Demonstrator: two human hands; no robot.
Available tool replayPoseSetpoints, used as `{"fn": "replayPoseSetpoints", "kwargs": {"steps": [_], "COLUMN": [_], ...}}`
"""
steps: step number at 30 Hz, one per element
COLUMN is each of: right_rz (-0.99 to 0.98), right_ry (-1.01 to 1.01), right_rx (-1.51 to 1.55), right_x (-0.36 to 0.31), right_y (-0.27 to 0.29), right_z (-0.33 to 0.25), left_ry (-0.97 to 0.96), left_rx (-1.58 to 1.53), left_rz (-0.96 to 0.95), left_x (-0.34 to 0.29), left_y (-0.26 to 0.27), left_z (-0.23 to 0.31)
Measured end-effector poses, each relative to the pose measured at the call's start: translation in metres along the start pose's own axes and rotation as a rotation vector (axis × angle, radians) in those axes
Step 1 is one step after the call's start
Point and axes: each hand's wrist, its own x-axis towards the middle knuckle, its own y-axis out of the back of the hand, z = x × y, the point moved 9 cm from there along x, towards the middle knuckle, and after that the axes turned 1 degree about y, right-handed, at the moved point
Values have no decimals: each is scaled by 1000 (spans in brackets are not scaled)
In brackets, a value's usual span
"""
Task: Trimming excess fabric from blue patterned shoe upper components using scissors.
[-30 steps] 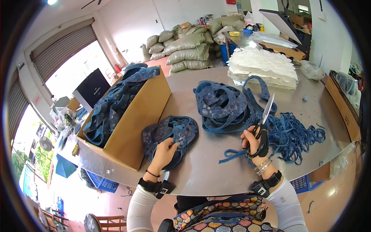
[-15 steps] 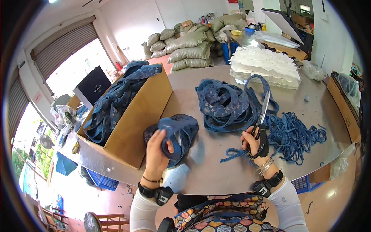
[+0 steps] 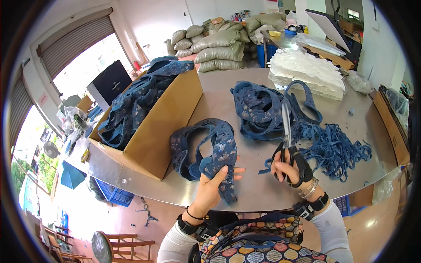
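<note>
My left hand (image 3: 208, 191) grips a looped blue fabric strip (image 3: 222, 147) with a pale floral print, thumb on top and the other fingers behind. The strip's end hangs past the thumb toward the table's near edge. Black-handled scissors (image 3: 287, 125) are in my right hand (image 3: 286, 168), fingers through the handles, blades pointing away from me. Beyond the blades lies a coiled heap of wide blue strips (image 3: 256, 107). To the right of my right hand is a tangle of thin blue trimmings (image 3: 335, 151).
A cardboard box (image 3: 164, 127) full of blue fabric stands at the left of the metal table (image 3: 215, 81). White stacked pieces (image 3: 307, 72) sit at the back right, and another carton (image 3: 390, 125) is at the right edge. Filled sacks (image 3: 221, 48) are piled behind.
My left hand has moved right with the fabric strip, which was bunched and blurred and is now spread in an open loop. The scissors in my right hand have swung to point more straight ahead.
</note>
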Motion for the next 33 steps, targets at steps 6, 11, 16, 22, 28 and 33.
{"fn": "replayPoseSetpoints", "kwargs": {"steps": [6, 11, 16, 22, 28, 33], "right_rz": [-133, -397, -626, -753, -687, -742], "right_ry": [-153, -124, -353, -424, -351, -304], "right_rx": [-19, 184, 286, 149, -2, -108], "right_x": [-22, -54, -88, -103, -103, -94], "right_y": [-33, -52, -63, -67, -63, -72], "right_z": [7, 21, 22, 56, 72, 48], "left_ry": [78, -26, -51, 207, 324, 272], "left_rx": [152, 106, 11, 43, 401, 511], "left_rz": [-139, -6, 26, -328, -334, -383], "left_x": [-8, -9, -8, -32, -35, -37], "left_y": [1, 0, 10, -20, -31, -29], "left_z": [-7, 17, 39, 40, 46, 52]}}
